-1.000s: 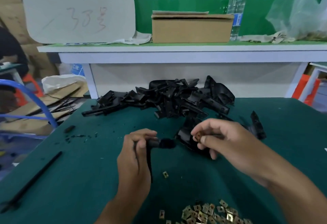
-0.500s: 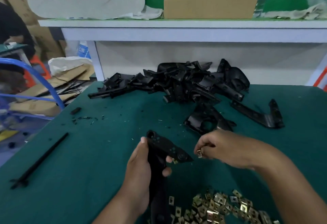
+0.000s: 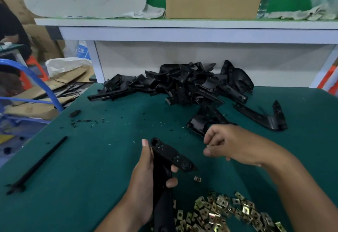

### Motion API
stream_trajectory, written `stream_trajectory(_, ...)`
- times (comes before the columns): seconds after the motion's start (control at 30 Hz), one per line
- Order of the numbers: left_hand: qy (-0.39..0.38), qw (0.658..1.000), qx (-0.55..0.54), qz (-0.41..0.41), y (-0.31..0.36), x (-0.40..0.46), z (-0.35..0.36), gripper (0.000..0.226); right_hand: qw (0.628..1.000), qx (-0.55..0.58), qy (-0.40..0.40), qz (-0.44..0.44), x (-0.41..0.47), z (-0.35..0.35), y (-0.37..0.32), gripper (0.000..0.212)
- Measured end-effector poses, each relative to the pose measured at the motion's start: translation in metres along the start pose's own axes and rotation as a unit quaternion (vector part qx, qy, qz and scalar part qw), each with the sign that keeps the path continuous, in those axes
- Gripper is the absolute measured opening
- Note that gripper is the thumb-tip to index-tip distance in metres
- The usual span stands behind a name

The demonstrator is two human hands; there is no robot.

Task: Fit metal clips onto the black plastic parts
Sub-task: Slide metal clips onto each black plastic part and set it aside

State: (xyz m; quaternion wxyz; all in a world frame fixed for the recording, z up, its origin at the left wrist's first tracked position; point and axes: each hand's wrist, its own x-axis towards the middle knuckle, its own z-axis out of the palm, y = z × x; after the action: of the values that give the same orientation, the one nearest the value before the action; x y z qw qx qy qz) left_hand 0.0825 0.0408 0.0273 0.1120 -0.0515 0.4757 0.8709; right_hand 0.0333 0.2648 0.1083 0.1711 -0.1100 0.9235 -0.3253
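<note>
black plastic part (image 3: pixel 170 154) stands off the green mat (image 3: pixel 95 158), the left hand (image 3: pixel 144 178) curled round its stem with the drilled flat arm pointing right. right hand (image 3: pixel 236 145) hovers just beside it, thumb and forefinger nearly closed on something pale, seemingly a metal clip, though i cannot tell for sure. best to hold the part rigid, line the clip up square with the arm's edge and push straight on; spare clips (image 3: pixel 225 211) lie below.

Two bare forearms, left hand (image 3: pixel 144 175), right hand (image 3: pixel 236 144), no sleeves visible
</note>
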Motion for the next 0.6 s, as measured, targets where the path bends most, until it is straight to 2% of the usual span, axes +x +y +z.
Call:
stream_trajectory(0.13, -0.064, 0.996, -0.022, 0.056, 0.005, -0.008, 0.008, 0.059, 0.981, 0.157, 0.028, -0.106, -0.016, -0.014, -0.022, 0.013)
stream_trajectory(0.27, -0.104, 0.987, -0.058, 0.106, 0.006, -0.016, 0.019, 0.054, 0.943, 0.278, 0.013, -0.185, -0.035, -0.017, -0.044, 0.018)
stream_trajectory(0.37, -0.060, 0.984, -0.021, 0.166, 0.000, -0.020, 0.024, 0.044, 0.933, 0.298, -0.005, -0.204, -0.043, -0.016, -0.053, 0.018)
stream_trajectory(0.43, -0.025, 0.985, -0.024, 0.169, -0.005, -0.023, 0.024, 0.038, 0.936, 0.285, -0.012, -0.207, -0.044, -0.013, -0.057, 0.015)
stream_trajectory(0.6, -0.072, 0.985, 0.023, 0.155, -0.008, -0.028, 0.025, 0.064, 0.939, 0.278, -0.033, -0.199, -0.039, -0.007, -0.058, 0.011)
